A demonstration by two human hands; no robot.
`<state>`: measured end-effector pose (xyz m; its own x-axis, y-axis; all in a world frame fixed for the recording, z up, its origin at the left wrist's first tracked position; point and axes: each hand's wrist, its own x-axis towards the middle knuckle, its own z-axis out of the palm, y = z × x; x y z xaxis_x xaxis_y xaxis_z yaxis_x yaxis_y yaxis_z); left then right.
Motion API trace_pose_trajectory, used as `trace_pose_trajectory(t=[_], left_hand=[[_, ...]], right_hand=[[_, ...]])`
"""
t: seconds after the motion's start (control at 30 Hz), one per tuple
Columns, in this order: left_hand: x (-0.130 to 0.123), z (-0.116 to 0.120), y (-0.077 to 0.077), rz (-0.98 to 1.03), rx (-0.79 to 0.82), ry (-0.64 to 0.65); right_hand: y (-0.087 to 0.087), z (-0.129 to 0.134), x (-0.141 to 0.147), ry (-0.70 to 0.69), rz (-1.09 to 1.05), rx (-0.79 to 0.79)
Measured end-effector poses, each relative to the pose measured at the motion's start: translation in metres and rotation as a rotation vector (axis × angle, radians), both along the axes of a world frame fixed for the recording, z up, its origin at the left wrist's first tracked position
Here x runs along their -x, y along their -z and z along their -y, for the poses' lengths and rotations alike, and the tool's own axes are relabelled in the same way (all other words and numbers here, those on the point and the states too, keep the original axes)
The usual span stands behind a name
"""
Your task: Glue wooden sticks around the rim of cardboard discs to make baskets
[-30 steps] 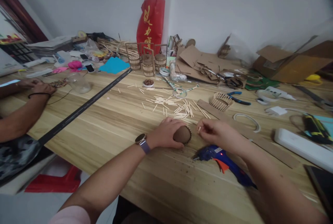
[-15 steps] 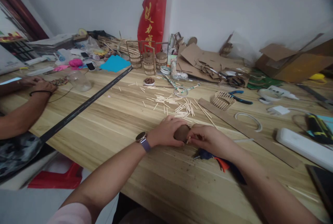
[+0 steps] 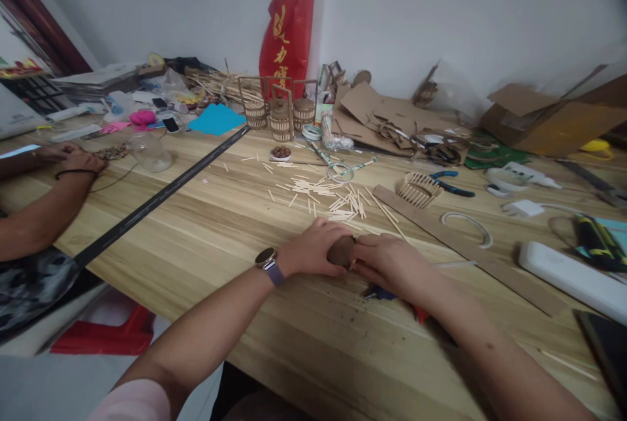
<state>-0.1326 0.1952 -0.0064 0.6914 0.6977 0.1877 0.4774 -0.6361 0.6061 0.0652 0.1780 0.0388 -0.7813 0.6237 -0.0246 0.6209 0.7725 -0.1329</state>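
Note:
My left hand (image 3: 316, 248), with a watch on its wrist, is wrapped round the left side of a small brown round piece (image 3: 341, 252). At the piece's right edge, the fingers of my right hand (image 3: 382, 261) are pressed together; what they pinch, if anything, is too small to tell. Beyond both hands lies a loose pile of short pale sticks (image 3: 350, 202). A dark blue and orange tool (image 3: 383, 292) is partly hidden under my right forearm.
Slatted baskets (image 3: 281, 122) stand at the back before a red bag (image 3: 287, 36). A brown strip (image 3: 465, 248), pliers (image 3: 453, 184) and a white bar (image 3: 573, 280) lie right. Another person's hands (image 3: 81, 163) are at far left, beyond a black strip (image 3: 161, 196).
My right hand has turned and moved slightly left against the brown piece, and its fingers now look closer together. My right forearm covers more of the blue and orange tool.

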Motion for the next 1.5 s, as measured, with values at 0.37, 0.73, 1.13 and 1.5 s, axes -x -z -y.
trace_pose_trajectory(t=[0.37, 0.73, 1.13, 1.5], left_hand=[[-0.001, 0.000, 0.001, 0.004, -0.021, 0.024], [-0.012, 0.008, 0.009, -0.065, -0.154, -0.067], [-0.023, 0.014, 0.012, -0.127, -0.214, -0.181], [-0.018, 0.014, 0.009, -0.126, -0.202, -0.250]], right_hand=[[0.004, -0.003, -0.004, -0.039, -0.022, -0.011], [0.004, -0.005, -0.006, -0.029, -0.056, 0.025], [-0.007, -0.001, -0.009, 0.081, -0.094, 0.104], [-0.007, 0.039, -0.093, 0.463, -0.047, 0.308]])
